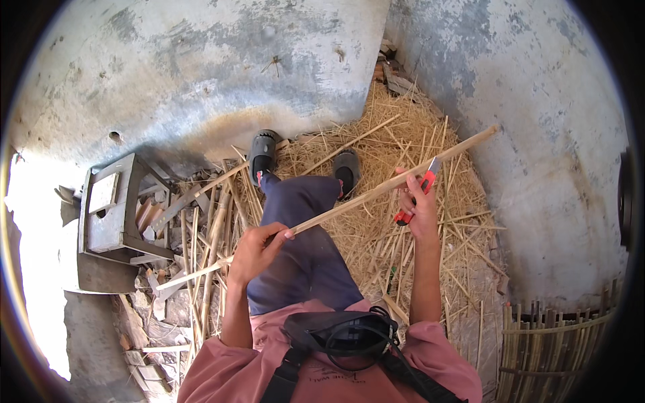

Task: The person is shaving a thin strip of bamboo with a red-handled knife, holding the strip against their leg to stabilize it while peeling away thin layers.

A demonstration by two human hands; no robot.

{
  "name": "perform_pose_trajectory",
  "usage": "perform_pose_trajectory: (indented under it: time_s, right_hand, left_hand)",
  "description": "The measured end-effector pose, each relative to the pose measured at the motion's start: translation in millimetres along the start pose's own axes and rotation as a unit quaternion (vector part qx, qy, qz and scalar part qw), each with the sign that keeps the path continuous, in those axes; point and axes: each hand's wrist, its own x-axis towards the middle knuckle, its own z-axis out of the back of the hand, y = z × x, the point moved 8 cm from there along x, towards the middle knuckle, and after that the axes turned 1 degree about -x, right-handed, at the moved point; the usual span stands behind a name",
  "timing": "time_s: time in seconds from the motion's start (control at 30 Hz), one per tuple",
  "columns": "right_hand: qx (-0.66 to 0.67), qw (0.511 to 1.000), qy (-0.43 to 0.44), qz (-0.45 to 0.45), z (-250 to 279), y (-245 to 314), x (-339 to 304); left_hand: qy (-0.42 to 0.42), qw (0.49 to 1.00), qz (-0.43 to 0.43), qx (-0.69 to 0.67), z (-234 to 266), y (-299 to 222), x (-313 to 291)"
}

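Left hand: we mark the left hand (255, 254) at 8 o'clock, gripping the strip, fingers wrapped around, thumb along it.
Right hand: we put the right hand (419, 209) at 3 o'clock, closed on the knife handle, fingertips up by the strip.
Bamboo strip: we see the long pale bamboo strip (349, 206) slanting from 8 o'clock to 2 o'clock, across the front of the thighs.
Utility knife: we tag the red-and-black utility knife (428, 181) in the right fist, blade toward 1 o'clock, right beside the strip; we cannot tell if the edge touches.
Legs: we note navy trousers (302, 269) running from 6 up toward 12, dark clogs (264, 151) at 10 and 1.
Floor: we have a straw-coloured shavings heap (383, 151), 12 to 4 o'clock; bamboo poles (215, 242) at 8.
Furniture: we log a grey wooden box-like piece (111, 225) at 9.
Slat panel: we list upright bamboo slats (551, 346) at 4, near the wall (537, 201).
Torso: we get a pink shirt (222, 366) and black bag (302, 329) at 6.
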Motion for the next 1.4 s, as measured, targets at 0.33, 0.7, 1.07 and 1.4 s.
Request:
perform_pose_trajectory:
  time_s: [0.33, 0.7, 1.07, 1.4]
  right_hand:
    - [-0.142, 0.985, 0.046, -0.088, -10.0, -35.8, -19.5]
    - [-0.160, 0.981, 0.088, -0.063, -11.1, -9.2, -23.9]
    - [-0.235, 0.966, 0.071, 0.074, -48.2, -25.8, -26.4]
    - [-0.136, 0.991, 0.001, 0.002, -35.0, -26.6, -18.6]
  left_hand:
    - [-0.101, 0.992, -0.021, 0.072, -4.3, -15.5, -10.6]
    - [-0.149, 0.988, -0.008, 0.028, -6.0, -9.1, -12.1]
    - [-0.190, 0.981, -0.050, 0.000, -28.9, -20.4, -14.7]
    - [-0.231, 0.968, -0.089, 0.042, -28.2, -26.5, -18.9]
